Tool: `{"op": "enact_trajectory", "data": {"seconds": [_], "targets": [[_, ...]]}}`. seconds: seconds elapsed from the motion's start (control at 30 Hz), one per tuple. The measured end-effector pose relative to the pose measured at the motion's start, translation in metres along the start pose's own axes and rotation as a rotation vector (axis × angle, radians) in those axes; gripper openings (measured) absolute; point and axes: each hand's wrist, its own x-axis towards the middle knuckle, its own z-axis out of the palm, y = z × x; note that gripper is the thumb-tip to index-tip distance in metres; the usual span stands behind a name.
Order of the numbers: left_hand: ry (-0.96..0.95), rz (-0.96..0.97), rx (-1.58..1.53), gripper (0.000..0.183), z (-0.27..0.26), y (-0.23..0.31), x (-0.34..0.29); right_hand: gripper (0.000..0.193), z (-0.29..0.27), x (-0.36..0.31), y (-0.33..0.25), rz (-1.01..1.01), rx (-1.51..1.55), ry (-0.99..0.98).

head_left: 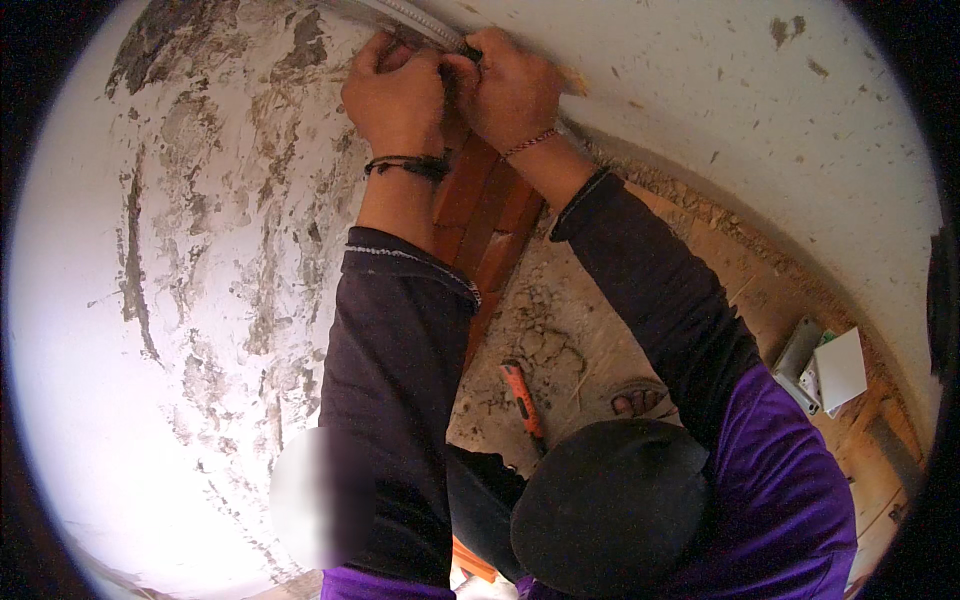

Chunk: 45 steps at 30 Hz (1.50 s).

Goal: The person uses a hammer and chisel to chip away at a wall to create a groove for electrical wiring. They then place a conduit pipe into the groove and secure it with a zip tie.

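Note:
Both my hands are raised close together at the top of the view, in the corner between the stained wall and the white wall. A grey ribbed conduit (418, 20) comes down from the upper edge to a dark end between them. The thumb and bent fingers of my right hand (512, 92) close around that dark end. Beside it, my left hand (398, 105) is closed with its fingers curled; what sits in them is hidden. Just below the wrists, red bricks (480, 200) are stacked.
Left stands a white wall (70, 330) with rough grey patches; a white wall (760, 120) curves along the right. An orange and black tool (522, 400) lies among rubble. Near it are a sandalled foot (636, 402) and a dark rounded shape (610, 505). White and grey pieces (840, 368) lie right.

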Motion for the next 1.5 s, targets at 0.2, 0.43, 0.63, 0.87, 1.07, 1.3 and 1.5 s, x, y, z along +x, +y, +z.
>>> {"op": "enact_trajectory", "data": {"seconds": [0.2,0.43,0.63,0.87,1.07,1.3,1.5], "targets": [[0.097,-0.024,0.023,0.034,0.0,0.0,-0.007,0.03,-0.001,-0.001,0.002,0.018,-0.029,-0.031],[0.26,0.313,0.425,0.028,0.003,0.015,-0.02,0.034,-0.002,-0.001,0.003,0.023,-0.017,-0.054],[0.21,0.223,0.477,0.02,0.01,0.018,-0.013,0.033,-0.002,-0.001,0.003,0.027,-0.014,-0.045],[0.083,0.12,0.484,0.021,0.01,0.022,-0.008,0.032,-0.001,0.0,0.009,0.006,-0.003,-0.01],[-0.478,-0.038,0.107,0.019,-0.019,0.019,0.027,0.026,-0.004,0.0,0.001,-0.003,0.001,-0.027],[-0.407,-0.25,-0.176,0.029,-0.016,0.024,0.032,0.024,-0.001,-0.001,0.0,0.017,0.005,-0.029],[-0.25,-0.19,-0.195,0.036,-0.003,0.057,0.006,0.023,-0.001,-0.001,0.001,0.025,0.046,-0.006]]}}
